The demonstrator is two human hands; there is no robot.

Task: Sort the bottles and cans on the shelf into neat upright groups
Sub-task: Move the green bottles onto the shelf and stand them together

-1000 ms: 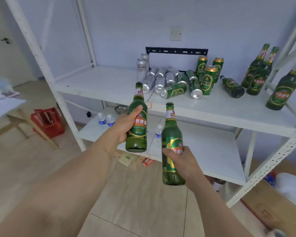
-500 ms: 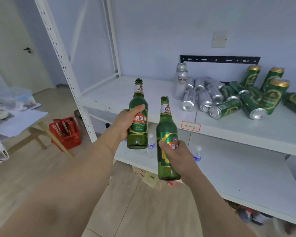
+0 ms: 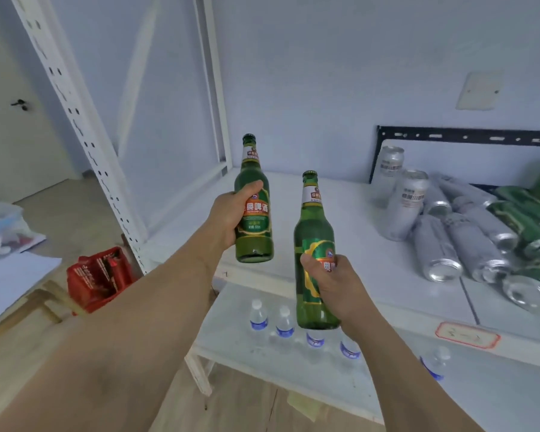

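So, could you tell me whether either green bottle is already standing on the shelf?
No, the left hand and right hand each hold a green bottle in the air, off the shelf.

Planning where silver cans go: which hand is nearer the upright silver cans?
Right. The right hand is left of the upright silver cans; the left hand is farther left.

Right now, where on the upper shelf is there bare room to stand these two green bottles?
Bare: the upper shelf, from the left corner post to the upright silver cans. Crowded: the right, where lying silver cans and green cans pile together.
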